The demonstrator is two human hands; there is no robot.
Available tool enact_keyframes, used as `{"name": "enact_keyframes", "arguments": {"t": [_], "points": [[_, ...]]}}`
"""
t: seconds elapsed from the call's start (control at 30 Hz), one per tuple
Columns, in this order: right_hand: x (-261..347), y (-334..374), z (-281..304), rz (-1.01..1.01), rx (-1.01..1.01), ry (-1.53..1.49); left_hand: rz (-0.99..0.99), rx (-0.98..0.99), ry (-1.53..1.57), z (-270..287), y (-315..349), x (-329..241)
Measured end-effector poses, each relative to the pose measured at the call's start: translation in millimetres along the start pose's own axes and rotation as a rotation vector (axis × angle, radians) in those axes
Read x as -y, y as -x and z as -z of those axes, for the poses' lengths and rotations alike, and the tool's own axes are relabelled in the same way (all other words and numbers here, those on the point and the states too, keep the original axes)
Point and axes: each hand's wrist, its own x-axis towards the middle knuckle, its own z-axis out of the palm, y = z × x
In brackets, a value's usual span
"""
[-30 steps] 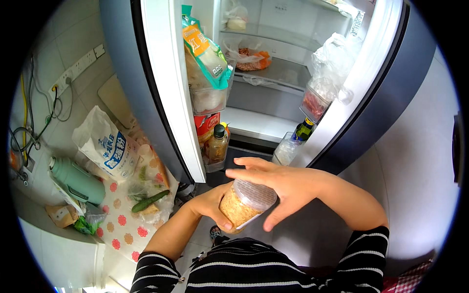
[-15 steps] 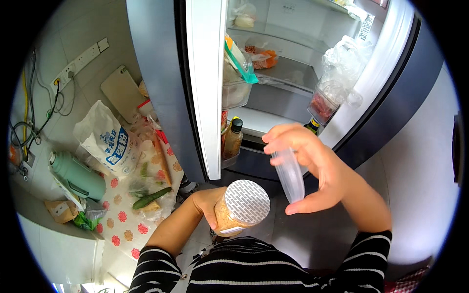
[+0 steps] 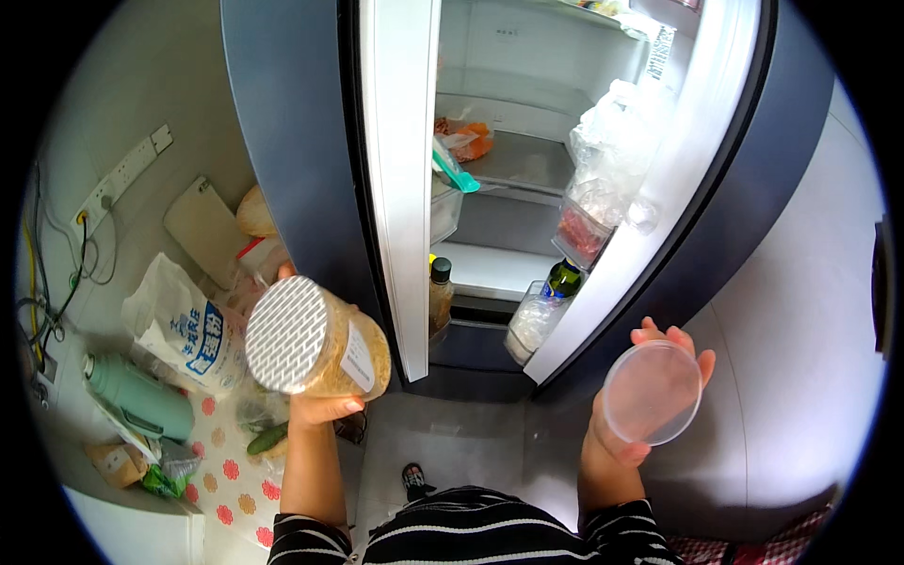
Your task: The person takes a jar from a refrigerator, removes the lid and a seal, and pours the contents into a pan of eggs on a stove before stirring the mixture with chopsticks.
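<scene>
A clear jar (image 3: 353, 353) of tan, crumbly food is gripped in my left hand (image 3: 320, 407), tilted, its top facing left. A silver patterned seal (image 3: 287, 335) covers its mouth, and a white label shows on its side. My right hand (image 3: 617, 452) holds a round translucent lid (image 3: 653, 392) by its rim, fingers behind it and thumb at the lower edge. In front of me the fridge (image 3: 527, 155) stands with both doors apart. The jar is near the left door (image 3: 292, 188); the lid is beside the right door (image 3: 697, 226).
At left, a flowered tablecloth (image 3: 231, 443) bears a white flour bag (image 3: 179, 320), a green thermos (image 3: 141, 395) and a cucumber (image 3: 268, 438). Bottles and bagged food (image 3: 612, 141) fill the door shelves. A power strip (image 3: 132, 169) with cables is on the wall.
My left hand has carried the jar left and up, turning it onto a slant. My right hand has lowered to the right, and the lid now faces me flat. The view has shifted.
</scene>
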Motion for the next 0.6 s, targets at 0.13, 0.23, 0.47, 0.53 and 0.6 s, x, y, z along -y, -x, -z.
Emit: {"name": "enact_keyframes", "arguments": {"t": [0.13, 0.23, 0.47, 0.53, 0.6], "points": [[-5.1, -11.2, 11.3, -0.012, -0.106, 0.109, 0.044, 0.034, 0.100, -11.5, -3.2, 28.0], [-21.6, -10.5, 17.6, 0.062, -0.211, 0.289, 0.172, 0.135, 0.114, -39.9, -21.0, 31.0], [-26.9, -4.4, 17.5, 0.292, -0.113, 0.337, 0.232, 0.295, 0.213, -84.2, -71.8, 70.3], [-32.1, -1.3, 18.5, 0.233, -0.125, 0.303, 0.243, 0.307, 0.208, -87.2, -91.2, 85.7], [-32.3, -0.7, 18.4, 0.205, -0.107, 0.283, 0.199, 0.333, 0.163, -89.8, -114.0, 100.3]]}}
